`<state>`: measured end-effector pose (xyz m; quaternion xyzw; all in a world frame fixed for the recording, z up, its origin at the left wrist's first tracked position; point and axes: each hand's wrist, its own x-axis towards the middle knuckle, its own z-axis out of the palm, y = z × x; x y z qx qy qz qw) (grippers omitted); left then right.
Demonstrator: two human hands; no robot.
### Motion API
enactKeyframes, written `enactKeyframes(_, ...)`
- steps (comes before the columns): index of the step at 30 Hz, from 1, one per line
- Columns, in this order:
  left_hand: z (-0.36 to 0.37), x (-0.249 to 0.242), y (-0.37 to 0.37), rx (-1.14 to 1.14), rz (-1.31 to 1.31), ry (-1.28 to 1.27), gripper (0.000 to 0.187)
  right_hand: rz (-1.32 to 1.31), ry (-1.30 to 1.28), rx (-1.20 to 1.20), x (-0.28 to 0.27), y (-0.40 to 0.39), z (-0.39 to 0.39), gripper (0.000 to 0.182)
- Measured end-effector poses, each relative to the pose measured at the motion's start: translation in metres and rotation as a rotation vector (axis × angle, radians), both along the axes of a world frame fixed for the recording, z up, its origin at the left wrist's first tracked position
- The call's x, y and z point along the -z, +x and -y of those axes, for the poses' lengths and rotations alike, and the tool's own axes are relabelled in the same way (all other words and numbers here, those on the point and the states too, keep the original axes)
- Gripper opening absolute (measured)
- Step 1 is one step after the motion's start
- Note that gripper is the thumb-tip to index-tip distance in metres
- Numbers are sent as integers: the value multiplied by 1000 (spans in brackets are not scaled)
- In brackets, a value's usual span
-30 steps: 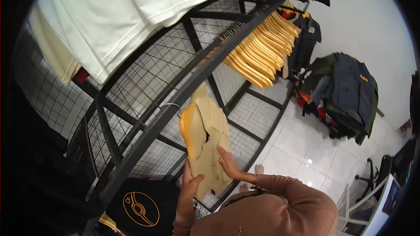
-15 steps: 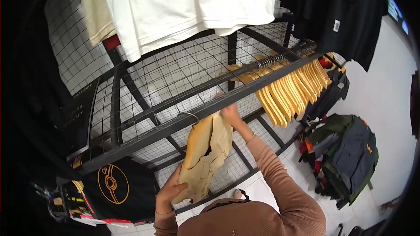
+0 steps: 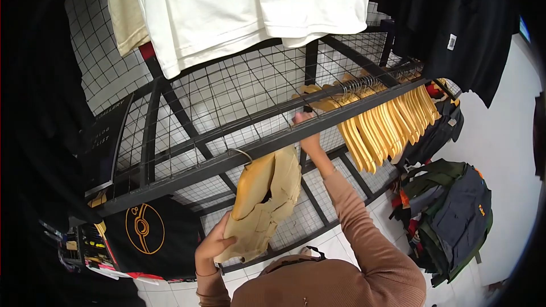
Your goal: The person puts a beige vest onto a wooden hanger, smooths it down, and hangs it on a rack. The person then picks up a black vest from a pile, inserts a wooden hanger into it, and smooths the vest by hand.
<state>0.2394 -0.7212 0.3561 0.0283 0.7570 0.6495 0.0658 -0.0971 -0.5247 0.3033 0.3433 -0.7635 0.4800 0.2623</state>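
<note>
The head view shows the tan piece [image 3: 267, 210] hanging below the front rail [image 3: 273, 143], its hook [image 3: 243, 154] looped over that dark bar. The left hand [image 3: 215, 244] pinches its lower edge well below the rail, thumb across the front and fingers behind. The right hand [image 3: 309, 136] was flat on the piece in the first frame and near its top in the next; now it is off the piece and reaches up behind the rail, near the wooden hangers [image 3: 387, 131]. Its fingertips show only partly above the bar, so whether they grip anything I cannot tell. The piece looks stiff and worn: cracked and creased, ragged along the edges, with a dark gap near the middle and a smoother, orange-yellow curved side nearest the hook.
</note>
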Motion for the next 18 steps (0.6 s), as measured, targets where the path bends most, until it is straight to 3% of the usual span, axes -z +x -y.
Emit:
enactKeyframes(2,1,-3,-6,-6,-12,-1,78,15,-63,6,-22,11,0,22)
enactKeyframes(5,3,1,-3,-3,-1,77,77,-203,133,-331,-20,51,7,22)
enactKeyframes(6,4,2,-1,-11,18,78,77,-184,130,-339,-13,50,9,22)
enactKeyframes(8,10,5,-1,-20,-9,16,73,-153,131,50,8,19,13,18)
enactKeyframes(11,28,2,-3,-16,8,-100,70,-36,108,122,36,-30,-9,18)
enactKeyframes(14,51,-11,-14,38,18,-277,69,39,8,49,-3,1,-14,16)
enactKeyframes(16,59,-24,-18,-157,-173,-505,70,9,-96,-33,-40,39,-22,15)
enactKeyframes(18,67,-28,-18,-240,-270,-618,70,108,-2,-124,-66,75,-27,18)
